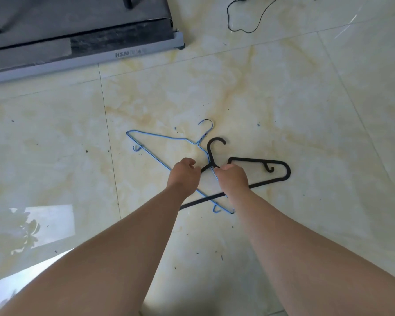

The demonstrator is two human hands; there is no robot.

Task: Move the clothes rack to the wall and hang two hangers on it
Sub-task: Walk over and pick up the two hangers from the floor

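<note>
Two hangers lie crossed on the tiled floor. The blue wire hanger (160,136) stretches to the left, its hook (206,124) pointing away from me. Over it lies the black plastic hanger (281,166), reaching right, with its hook (214,142) between my hands. My left hand (184,175) is curled around the black hanger's left shoulder, just beside the neck. My right hand (234,179) is closed at the neck, where the blue wire passes under the black plastic; its fingers hide the exact grip. No clothes rack is in view.
A grey and black treadmill (123,53) fills the top left corner. A thin black cable (244,30) loops on the floor at the top. Small dark specks dot the glossy marble tiles (283,99).
</note>
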